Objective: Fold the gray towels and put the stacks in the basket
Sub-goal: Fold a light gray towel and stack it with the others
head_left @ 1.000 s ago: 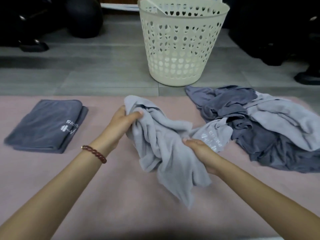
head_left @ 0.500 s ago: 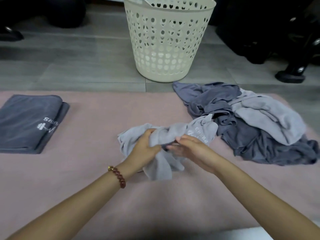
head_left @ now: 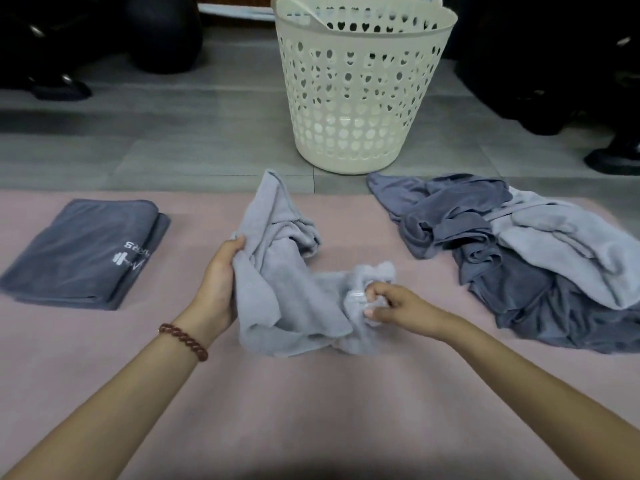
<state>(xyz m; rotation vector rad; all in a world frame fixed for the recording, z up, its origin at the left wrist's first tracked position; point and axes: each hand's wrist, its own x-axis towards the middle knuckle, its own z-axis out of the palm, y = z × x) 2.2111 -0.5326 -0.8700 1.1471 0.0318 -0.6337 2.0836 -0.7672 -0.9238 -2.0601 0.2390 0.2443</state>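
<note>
Pink mat (head_left: 311, 410) covers the near ground, gray tile floor (head_left: 173, 140) beyond its far edge. Near the mat's left edge, toward the far side: folded dark gray towels (head_left: 83, 252), a flat stack with white print and a dumbbell logo facing up, lying well apart from everything else. Left hand (head_left: 218, 282), with a reddish bead bracelet (head_left: 183, 337) on the wrist, is at mat centre, fingers curled round the left side of a crumpled light gray towel (head_left: 277, 271), thumb on top, grip closed on the cloth. The towel is bunched and unfolded; one end sticks up toward the far edge of the mat, the lower part sags onto the mat between the two hands. Right hand (head_left: 398, 303) pinches a wadded corner of the same towel between thumb and curled fingers, with a bit of white print showing at the fingertips. Toward the mat's right edge: a loose pile of unfolded towels (head_left: 519, 258), dark gray ones with a light gray one on top at the right, apart from the held towel. Cream perforated basket (head_left: 360, 98) stands upright on the floor just past the far edge of the mat, right of centre, no towels visible through its holes. Dark shapes sit along the back, too dim to identify.
</note>
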